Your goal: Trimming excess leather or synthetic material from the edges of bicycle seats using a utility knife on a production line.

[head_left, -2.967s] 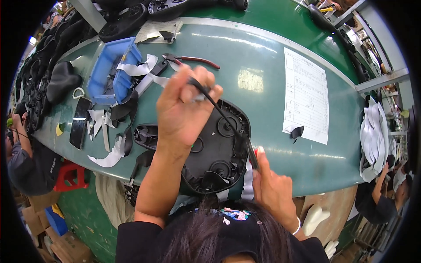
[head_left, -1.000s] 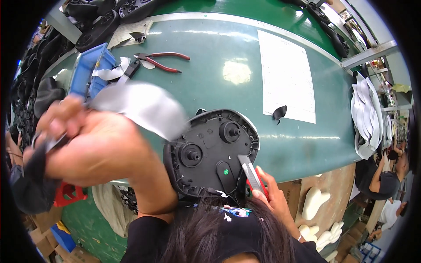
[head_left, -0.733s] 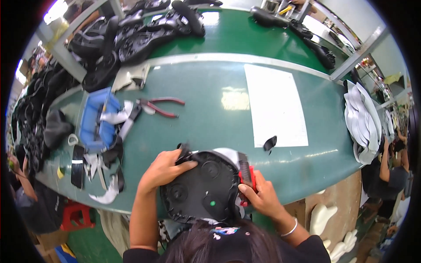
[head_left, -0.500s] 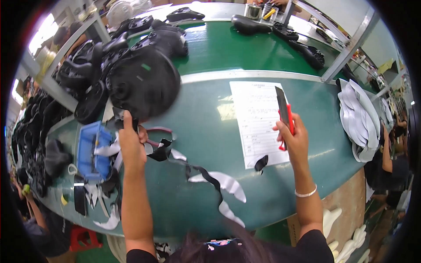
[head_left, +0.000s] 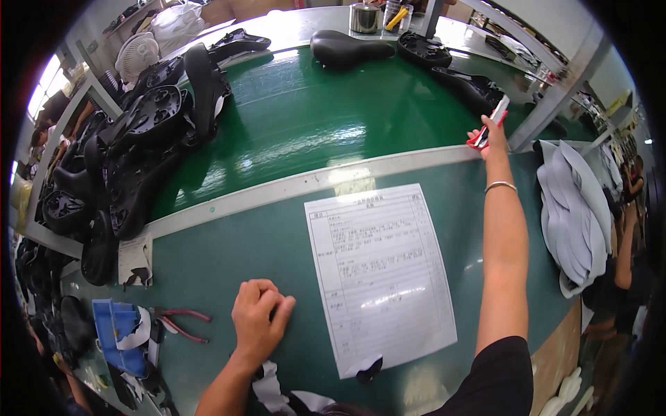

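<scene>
My left hand [head_left: 258,316] rests on the green table [head_left: 229,263] as a loose fist, just left of a printed white sheet [head_left: 380,273]. It holds nothing that I can see. My right arm stretches far forward and to the right. My right hand [head_left: 485,132] grips a red-and-white cutter [head_left: 488,124] near a grey metal post [head_left: 548,104]. A bracelet sits on that wrist. A grey-and-black strap [head_left: 277,388] lies under my left forearm at the near edge.
Black moulded seat shells [head_left: 132,159] are piled at the left along the green conveyor belt [head_left: 333,118]. Red-handled pliers [head_left: 182,324] and a blue bin [head_left: 118,334] lie at the near left. Grey fabric pieces [head_left: 576,215] are stacked at the right. A small black scrap [head_left: 369,369] lies on the sheet's corner.
The black shell that my left hand carried is no longer in it; that hand now rests on the table. My right hand has reached further forward and right with the cutter.
</scene>
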A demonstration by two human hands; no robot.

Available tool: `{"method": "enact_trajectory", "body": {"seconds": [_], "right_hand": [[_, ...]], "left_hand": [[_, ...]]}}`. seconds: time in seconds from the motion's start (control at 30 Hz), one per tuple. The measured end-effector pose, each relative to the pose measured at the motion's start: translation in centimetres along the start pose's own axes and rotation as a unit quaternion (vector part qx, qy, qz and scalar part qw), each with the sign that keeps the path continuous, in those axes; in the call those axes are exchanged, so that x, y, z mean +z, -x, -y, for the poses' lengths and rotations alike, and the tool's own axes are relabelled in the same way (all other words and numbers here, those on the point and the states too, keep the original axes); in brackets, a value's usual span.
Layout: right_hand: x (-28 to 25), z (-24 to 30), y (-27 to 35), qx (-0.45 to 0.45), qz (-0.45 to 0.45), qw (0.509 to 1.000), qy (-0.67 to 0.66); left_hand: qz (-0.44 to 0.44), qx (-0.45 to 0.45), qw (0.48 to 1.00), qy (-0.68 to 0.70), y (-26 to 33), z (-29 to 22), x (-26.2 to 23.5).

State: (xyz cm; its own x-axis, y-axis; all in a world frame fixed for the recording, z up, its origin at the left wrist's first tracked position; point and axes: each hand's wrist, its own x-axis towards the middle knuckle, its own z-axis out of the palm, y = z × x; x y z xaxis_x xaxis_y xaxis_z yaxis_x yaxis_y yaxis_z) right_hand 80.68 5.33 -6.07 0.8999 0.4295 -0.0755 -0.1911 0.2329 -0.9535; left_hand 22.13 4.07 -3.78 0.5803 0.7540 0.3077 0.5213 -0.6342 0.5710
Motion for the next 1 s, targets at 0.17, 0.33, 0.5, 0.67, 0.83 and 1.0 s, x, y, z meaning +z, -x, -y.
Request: {"method": "enact_trajectory", "body": {"seconds": [0.17,0.33,0.5,0.67,0.83,1.0], "right_hand": [[-0.3,0.4,-5.5,0.023,-0.001,0.999,0.037],[0.2,-0.8,-3.4,-0.109,0.035,0.990,0.080],[4.9,-2.5,14.1,0.022,0.122,0.980,-0.156],[7.1,-0.7,36.4,0.250,0.254,0.924,-0.138],[4.6,0.9,51.6,0.334,0.488,0.804,0.064],[3.9,1.6,54.7,0.067,0.469,0.824,0.312]], "left_hand": [[0.058,0.000,0.996,-0.074,-0.6,-0.6,0.0],[0.057,0.034,0.994,-0.085,-0.9,-1.5,0.1],[0.024,0.022,0.999,-0.030,0.3,0.3,0.5],[-0.029,-0.086,0.960,0.266,2.2,-0.1,-0.5],[-0.249,-0.219,0.682,0.652,4.2,-1.5,-3.9],[-0.094,-0.297,0.693,0.649,11.1,3.9,-12.3]]}}
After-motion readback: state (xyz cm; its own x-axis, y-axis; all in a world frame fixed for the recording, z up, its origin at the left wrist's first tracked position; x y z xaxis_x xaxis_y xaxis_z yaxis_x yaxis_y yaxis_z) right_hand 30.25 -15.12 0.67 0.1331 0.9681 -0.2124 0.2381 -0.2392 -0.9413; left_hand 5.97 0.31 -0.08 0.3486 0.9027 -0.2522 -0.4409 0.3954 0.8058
